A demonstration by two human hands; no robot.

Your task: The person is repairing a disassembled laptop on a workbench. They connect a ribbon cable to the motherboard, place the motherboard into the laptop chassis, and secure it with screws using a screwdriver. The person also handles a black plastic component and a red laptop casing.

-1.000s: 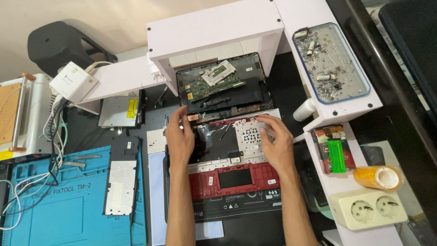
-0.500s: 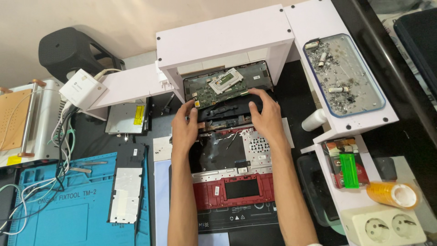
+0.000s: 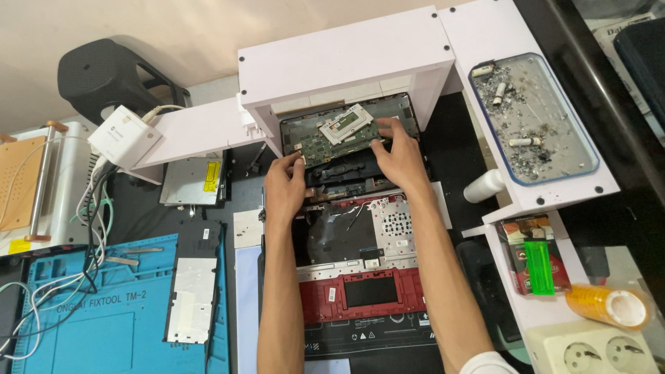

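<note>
A green laptop circuit board with a small white-edged module on top lies under a white shelf. My left hand holds the board's left edge with fingertips. At the right edge my right hand grips it, fingers curled over the top. Below the hands lies an opened red laptop case with a black film and a perforated metal plate.
A blue repair mat with a silver panel lies at left. An optical drive, white adapter with cables, tray of debris, green lighter, yellow tape roll and socket strip surround the work.
Both hands have moved from the red case up to the green board under the shelf and taken hold of its edges.
</note>
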